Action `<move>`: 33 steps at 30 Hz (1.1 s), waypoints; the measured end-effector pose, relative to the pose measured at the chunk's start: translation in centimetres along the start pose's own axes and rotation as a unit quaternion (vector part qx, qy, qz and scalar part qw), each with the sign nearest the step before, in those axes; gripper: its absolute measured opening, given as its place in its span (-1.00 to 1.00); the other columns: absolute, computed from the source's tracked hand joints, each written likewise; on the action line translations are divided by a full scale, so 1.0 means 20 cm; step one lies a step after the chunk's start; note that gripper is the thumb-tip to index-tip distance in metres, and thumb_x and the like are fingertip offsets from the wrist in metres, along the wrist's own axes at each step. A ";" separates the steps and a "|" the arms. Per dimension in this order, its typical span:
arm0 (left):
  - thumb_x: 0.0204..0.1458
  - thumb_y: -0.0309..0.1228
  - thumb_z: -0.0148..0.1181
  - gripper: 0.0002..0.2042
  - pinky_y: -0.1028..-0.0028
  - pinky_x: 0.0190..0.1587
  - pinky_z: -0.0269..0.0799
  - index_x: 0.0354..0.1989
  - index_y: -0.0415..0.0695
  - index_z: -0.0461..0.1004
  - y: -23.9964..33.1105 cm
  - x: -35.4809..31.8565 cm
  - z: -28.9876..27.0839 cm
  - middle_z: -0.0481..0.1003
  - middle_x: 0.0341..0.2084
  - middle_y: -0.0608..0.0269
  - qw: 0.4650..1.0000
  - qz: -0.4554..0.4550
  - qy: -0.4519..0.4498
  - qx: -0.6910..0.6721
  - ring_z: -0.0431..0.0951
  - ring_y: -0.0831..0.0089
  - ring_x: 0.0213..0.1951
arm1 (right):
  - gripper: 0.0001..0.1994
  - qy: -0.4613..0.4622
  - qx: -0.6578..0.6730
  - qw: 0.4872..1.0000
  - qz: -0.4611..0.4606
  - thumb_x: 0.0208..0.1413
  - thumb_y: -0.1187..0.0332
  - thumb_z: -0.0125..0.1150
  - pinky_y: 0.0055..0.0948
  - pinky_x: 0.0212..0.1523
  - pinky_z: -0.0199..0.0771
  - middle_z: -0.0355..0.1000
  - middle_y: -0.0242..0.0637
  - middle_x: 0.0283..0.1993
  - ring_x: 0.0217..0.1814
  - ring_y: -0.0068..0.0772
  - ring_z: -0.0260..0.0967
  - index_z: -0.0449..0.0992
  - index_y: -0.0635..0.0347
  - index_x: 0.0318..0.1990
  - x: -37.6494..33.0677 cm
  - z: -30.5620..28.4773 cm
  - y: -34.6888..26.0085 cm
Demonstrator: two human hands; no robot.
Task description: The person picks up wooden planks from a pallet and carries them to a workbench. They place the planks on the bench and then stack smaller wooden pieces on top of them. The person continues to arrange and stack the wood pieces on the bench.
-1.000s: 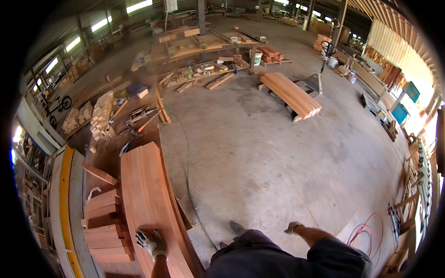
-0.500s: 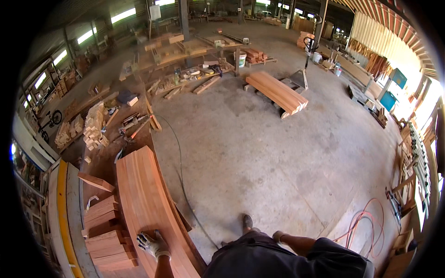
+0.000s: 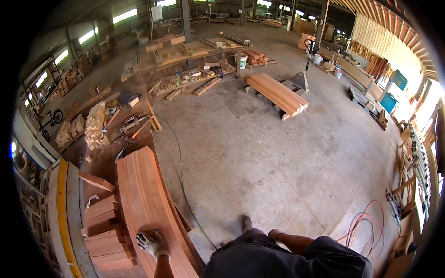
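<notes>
My left hand [image 3: 154, 244], in a grey and white work glove, lies flat with its fingers spread on a long reddish-brown wooden panel [image 3: 143, 185]. The panel rests on the workbench along my left side. Low beside my body hangs my right hand [image 3: 274, 234], also gloved. Its fingers are mostly hidden, and no held thing shows there. Left of the panel are stacked wooden boards [image 3: 104, 248] and a single short board [image 3: 96, 181] lying at an angle.
Power tools [image 3: 133, 121] and light wood blocks [image 3: 96, 125] lie farther along the bench. A dark hose [image 3: 181, 171] runs down onto the concrete floor. Ahead, long planks [image 3: 278, 94] rest on a pallet jack [image 3: 307, 69]. A coiled red hose [image 3: 357, 229] lies at right.
My right hand has shifted slightly left, beside my body. The left hand stays flat on the panel, which has not visibly moved.
</notes>
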State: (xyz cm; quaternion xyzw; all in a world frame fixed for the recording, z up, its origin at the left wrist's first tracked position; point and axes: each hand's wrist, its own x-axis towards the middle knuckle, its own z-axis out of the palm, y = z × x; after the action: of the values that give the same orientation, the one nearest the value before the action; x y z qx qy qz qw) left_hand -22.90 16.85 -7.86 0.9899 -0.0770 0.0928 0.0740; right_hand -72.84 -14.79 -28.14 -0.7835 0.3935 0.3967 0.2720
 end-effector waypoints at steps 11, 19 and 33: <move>0.21 0.05 0.19 -0.23 -0.06 0.50 -0.10 0.41 -0.31 0.23 -0.02 0.01 0.04 0.18 0.44 -0.14 1.000 0.001 0.015 0.006 0.09 -0.09 0.48 | -0.64 -0.002 -0.017 1.000 -0.023 0.17 0.15 0.10 -0.13 0.14 0.54 0.59 -0.08 0.09 0.17 -0.02 0.55 0.71 0.07 -0.03 0.11 0.08 0.08; 0.20 0.07 0.20 -0.24 -0.07 0.49 -0.06 0.39 -0.31 0.27 -0.05 0.02 0.06 0.22 0.42 -0.13 1.000 0.006 0.023 0.019 0.13 -0.10 0.46 | -0.65 0.010 0.001 1.000 -0.011 0.18 0.19 0.11 -0.12 0.10 0.56 0.59 0.00 0.09 0.15 0.04 0.56 0.71 0.13 -0.05 -0.01 0.01 0.04; 0.19 0.03 0.23 -0.26 -0.06 0.49 -0.05 0.38 -0.30 0.28 -0.06 0.01 0.06 0.24 0.41 -0.13 0.999 0.014 0.043 0.006 0.14 -0.08 0.45 | -0.65 0.019 0.020 1.000 -0.006 0.18 0.17 0.10 -0.11 0.11 0.55 0.59 -0.02 0.09 0.16 0.02 0.55 0.72 0.10 -0.06 -0.03 0.01 0.04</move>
State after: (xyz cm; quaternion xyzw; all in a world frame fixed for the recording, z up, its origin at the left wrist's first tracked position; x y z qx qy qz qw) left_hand -22.39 17.75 -9.21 0.9843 -0.0873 0.1365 0.0700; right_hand -73.89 -14.79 -27.87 -0.7874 0.4017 0.3722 0.2830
